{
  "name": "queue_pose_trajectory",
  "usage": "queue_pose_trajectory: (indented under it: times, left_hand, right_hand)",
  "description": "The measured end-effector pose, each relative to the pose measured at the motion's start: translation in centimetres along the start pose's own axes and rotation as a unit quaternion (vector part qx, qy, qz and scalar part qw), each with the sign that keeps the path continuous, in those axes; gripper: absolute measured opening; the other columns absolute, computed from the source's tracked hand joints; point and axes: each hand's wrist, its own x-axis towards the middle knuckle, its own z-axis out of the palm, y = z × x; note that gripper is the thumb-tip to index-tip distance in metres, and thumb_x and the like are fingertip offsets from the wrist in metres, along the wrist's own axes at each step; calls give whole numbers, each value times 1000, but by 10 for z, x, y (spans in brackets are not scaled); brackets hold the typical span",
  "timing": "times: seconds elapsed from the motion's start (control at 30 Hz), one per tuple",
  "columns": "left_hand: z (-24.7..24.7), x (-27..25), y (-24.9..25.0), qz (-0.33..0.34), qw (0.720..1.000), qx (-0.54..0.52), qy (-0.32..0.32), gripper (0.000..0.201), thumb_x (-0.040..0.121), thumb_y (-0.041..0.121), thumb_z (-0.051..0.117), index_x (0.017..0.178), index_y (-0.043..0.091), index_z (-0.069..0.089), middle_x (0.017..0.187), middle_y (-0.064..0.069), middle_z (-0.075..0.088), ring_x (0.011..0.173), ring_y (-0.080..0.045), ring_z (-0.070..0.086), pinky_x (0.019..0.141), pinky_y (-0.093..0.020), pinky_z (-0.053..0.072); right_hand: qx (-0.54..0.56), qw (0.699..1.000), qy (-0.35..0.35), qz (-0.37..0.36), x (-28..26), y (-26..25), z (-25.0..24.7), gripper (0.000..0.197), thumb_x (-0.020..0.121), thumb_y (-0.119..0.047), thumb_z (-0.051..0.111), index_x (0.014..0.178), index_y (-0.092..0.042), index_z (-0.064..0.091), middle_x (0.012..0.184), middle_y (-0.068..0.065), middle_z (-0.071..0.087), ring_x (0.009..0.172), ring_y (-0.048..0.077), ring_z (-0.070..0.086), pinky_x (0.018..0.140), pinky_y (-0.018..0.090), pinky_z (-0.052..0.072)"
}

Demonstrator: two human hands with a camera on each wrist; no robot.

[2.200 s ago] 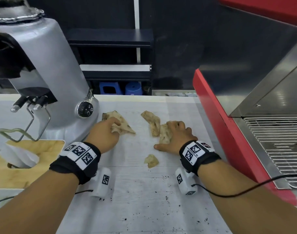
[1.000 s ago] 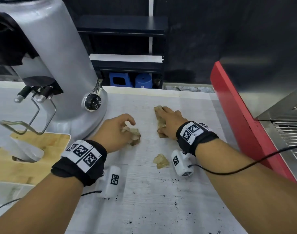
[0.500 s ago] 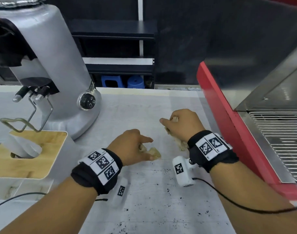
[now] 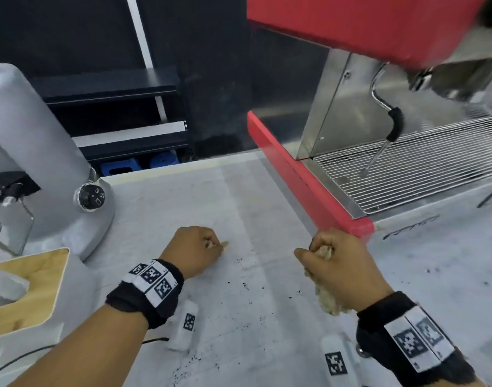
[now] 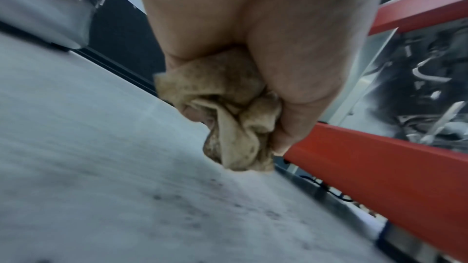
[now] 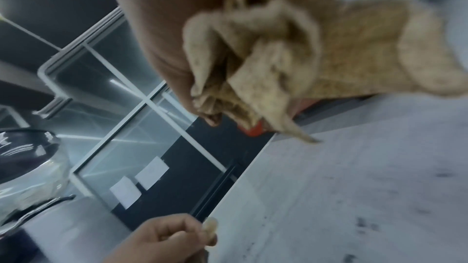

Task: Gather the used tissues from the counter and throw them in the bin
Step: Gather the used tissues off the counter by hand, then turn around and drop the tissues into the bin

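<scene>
My left hand (image 4: 200, 251) is a fist above the white counter (image 4: 239, 317), gripping crumpled brown-stained tissues (image 5: 228, 111); only a tip (image 4: 224, 243) pokes out in the head view. My right hand (image 4: 339, 263) is also clenched, holding a bigger wad of stained tissue (image 4: 324, 291) that hangs below the palm (image 6: 291, 63). The left hand (image 6: 172, 235) shows low in the right wrist view with a bit of tissue (image 6: 210, 229). No loose tissue lies on the counter in view. No bin is in view.
A silver coffee grinder (image 4: 35, 152) stands at the left, with a wooden-topped box (image 4: 29, 289) in front of it. The red espresso machine (image 4: 303, 174) with its drip grate (image 4: 407, 166) and steam wand (image 4: 390, 127) fills the right. Coffee grounds (image 4: 247, 286) speckle the counter.
Both hands scooped up the tissues that lay on the counter and closed round them. The hands have drawn back toward me and apart, and the view has swung right.
</scene>
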Motion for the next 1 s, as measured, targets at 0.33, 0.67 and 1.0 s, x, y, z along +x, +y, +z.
queue_pose_trajectory:
  times: [0.33, 0.67, 1.0]
  left_hand:
    - [51, -52, 117, 100, 979, -145, -104, 14, 85, 19, 61, 81, 27, 72, 65, -2, 68, 54, -14, 64, 47, -32, 57]
    - [181, -95, 297, 192, 958, -118, -176, 19, 82, 32, 64, 72, 16, 65, 66, -9, 69, 50, -30, 65, 56, -43, 61]
    - [324, -119, 480, 267, 931, -99, -230, 10, 80, 35, 64, 75, 26, 65, 70, 1, 72, 58, -15, 69, 69, -41, 61]
  right_hand:
    - [82, 985, 85, 129, -90, 77, -68, 18, 76, -20, 85, 85, -20, 69, 64, 6, 70, 55, 17, 68, 53, 23, 52]
    - [143, 952, 209, 171, -156, 190, -202, 16, 83, -32, 77, 74, -20, 72, 75, -7, 73, 77, 14, 70, 79, 40, 60]
    - [291, 859, 349, 237, -224, 315, -346, 29, 91, -5, 60, 67, -20, 68, 76, -1, 64, 75, 18, 58, 57, 28, 44]
